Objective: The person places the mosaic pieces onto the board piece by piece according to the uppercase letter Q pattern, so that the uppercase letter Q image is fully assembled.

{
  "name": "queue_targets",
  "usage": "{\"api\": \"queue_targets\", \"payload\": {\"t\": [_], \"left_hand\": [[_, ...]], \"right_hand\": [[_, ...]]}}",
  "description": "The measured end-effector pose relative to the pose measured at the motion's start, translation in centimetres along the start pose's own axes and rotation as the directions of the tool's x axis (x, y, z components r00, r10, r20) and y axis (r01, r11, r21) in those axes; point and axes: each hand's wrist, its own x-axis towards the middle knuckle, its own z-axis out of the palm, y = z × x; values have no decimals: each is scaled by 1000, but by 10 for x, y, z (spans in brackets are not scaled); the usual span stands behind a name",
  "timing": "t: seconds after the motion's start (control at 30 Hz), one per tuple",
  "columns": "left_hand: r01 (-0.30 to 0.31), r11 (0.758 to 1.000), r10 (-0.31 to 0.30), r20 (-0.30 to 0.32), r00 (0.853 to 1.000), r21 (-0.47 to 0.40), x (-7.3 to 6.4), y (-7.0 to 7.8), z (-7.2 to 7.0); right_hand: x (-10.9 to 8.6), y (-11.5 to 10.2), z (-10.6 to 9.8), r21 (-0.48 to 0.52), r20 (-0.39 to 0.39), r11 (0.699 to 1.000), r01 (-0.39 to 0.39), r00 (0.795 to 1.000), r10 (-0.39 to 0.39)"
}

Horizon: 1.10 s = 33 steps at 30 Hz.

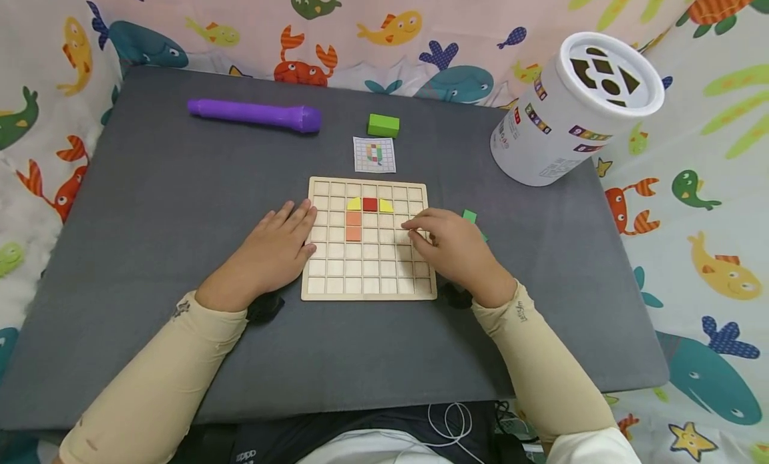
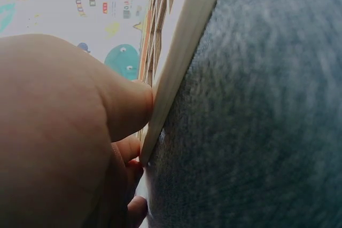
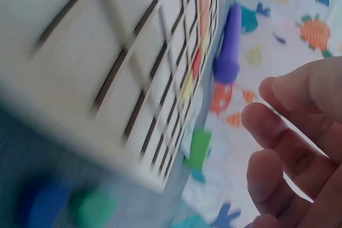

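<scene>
1. Wooden grid board (image 1: 370, 270) sits in the middle of the grey table (image 1: 150, 183), flat, mostly uncovered. Its right edge is partly hidden by the right hand.
2. Left hand (image 1: 270, 254): fingers straight, resting along the board's left edge. In the left wrist cam the thumb touches the side, but the other fingers are half hidden behind it.
3. Right hand (image 1: 453, 247): over the right-hand columns, fingers bent, thumb and index narrow together. Honestly can't tell if there's something tiny between those tips.
4. Tiles on the board: a red tile (image 1: 369, 204) between two yellow tiles (image 1: 386, 205), with two orange tiles (image 1: 354, 226) stacked below the left yellow.
5. Green pieces (image 1: 469, 215) poke out from behind the right hand, mostly covered. The right wrist cam shows a blue blob (image 3: 48, 204) and a green one down low, too blurry to identify.
6. Above the board: pattern card (image 1: 375, 155), print too small to read, then a green block (image 1: 383, 125).
</scene>
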Motion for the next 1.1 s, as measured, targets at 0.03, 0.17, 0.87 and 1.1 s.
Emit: {"api": "queue_targets", "payload": {"t": [0.03,0.17,0.87,1.1], "left_hand": [[1,1000,-1,-1,1000,-1,-1,-1,0],[-1,1000,1,-5,1000,-5,-5,-2,-3],[-2,1000,2,-7,1000,-7,0,4,1],[1,1000,-1,-13,1000,-3,-3,3,-3]], "right_hand": [[-5,4,-3,2,-16,1000,-17,1000,17],[-24,21,-12,17,-51,995,-101,993,102],[-62,71,-25,5,-146,951,-308,941,305],[-58,83,-25,-14,-118,939,-342,934,338]]}}
